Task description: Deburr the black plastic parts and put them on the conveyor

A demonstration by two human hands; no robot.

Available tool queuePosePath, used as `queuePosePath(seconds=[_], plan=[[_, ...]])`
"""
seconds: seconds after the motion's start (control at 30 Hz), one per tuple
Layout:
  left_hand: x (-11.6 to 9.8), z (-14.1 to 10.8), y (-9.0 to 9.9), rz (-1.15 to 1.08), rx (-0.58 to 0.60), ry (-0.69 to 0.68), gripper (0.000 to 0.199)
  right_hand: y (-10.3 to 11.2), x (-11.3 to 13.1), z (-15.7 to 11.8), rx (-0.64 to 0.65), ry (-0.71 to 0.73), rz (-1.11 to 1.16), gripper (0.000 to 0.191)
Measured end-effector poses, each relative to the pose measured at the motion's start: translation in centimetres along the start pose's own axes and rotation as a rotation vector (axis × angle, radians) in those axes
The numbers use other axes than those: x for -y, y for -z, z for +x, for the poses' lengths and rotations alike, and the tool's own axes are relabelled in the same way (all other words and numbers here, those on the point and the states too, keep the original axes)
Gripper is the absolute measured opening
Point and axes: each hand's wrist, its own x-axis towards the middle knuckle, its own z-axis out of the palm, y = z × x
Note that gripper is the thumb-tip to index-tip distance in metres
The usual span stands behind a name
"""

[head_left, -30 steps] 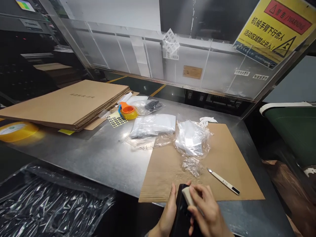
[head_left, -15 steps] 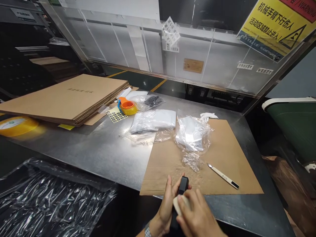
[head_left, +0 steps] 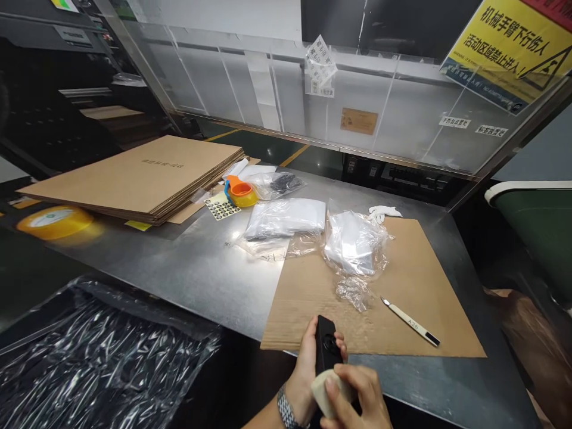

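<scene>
My left hand (head_left: 307, 369), with a patterned band on its wrist, is wrapped round a long black object (head_left: 328, 345) at the table's front edge. A round recessed part shows on the object's upper face. Pinched in my right hand (head_left: 364, 396) is a cream-coloured pad (head_left: 328, 390), which lies against the lower part of the black object. Just beyond my hands lies a brown cardboard sheet (head_left: 415, 268). A cream-handled knife (head_left: 410, 322) marked A26 and crumpled clear film (head_left: 354, 292) rest on it.
Clear bags with white contents (head_left: 286, 219) lie mid-table. At left are stacked cardboard (head_left: 152, 173), a yellow tape roll (head_left: 56, 222), a tape dispenser (head_left: 241, 190) and a sticker sheet (head_left: 222, 205). Black plastic (head_left: 102, 357) fills the lower left. A clear barrier (head_left: 277, 89) stands behind.
The black object has turned in my left hand, so its face with the round part now shows. My right hand and the pad have moved slightly down. The view has shifted a little.
</scene>
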Motion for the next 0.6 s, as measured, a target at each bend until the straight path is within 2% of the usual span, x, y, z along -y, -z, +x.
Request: queuePosePath(seconds=[0.07, 0.17, 0.23, 0.3, 0.33, 0.4, 0.5, 0.57, 0.6], plan=[[-0.3, -0.6, -0.1, 0.010, 0.004, -0.009, 0.048, 0.2, -0.7, -0.4, -0.040, 0.075, -0.040, 0.048], [-1.1, -1.9, -0.5, 0.010, 0.034, -0.147, 0.046, 0.6, -2.9, -1.4, -0.124, 0.071, -0.134, 0.043], [-1.2, -2.8, -0.7, 0.084, 0.032, -0.316, 0.035, 1.0, -5.1, -1.9, -0.115, -0.060, -0.201, 0.045], [-0.8, -3.3, -0.7, 0.247, 0.013, -0.502, 0.020, 1.2, -7.7, -2.2, -0.078, -0.222, -0.265, 0.044], [-0.4, -3.5, -0.6, 0.346, 0.012, -0.582, 0.020, 1.2, -8.9, -2.3, -0.069, -0.279, -0.291, 0.040], [0.3, -3.4, 0.0, 0.531, 0.042, -0.673, 0.041, 1.3, -10.6, -2.0, -0.068, -0.346, -0.331, 0.034], [1.0, -3.1, 1.2, 0.795, 0.100, -0.710, 0.061, 1.9, -10.3, -0.7, -0.076, -0.374, -0.352, 0.034], [1.2, -3.1, 1.6, 0.948, 0.112, -0.723, 0.059, 2.7, -8.1, 0.6, -0.058, -0.428, -0.232, 0.031], [1.3, -3.3, 1.7, 1.007, 0.121, -0.733, 0.057, 3.3, -6.7, 1.4, -0.037, -0.481, -0.078, 0.029]])
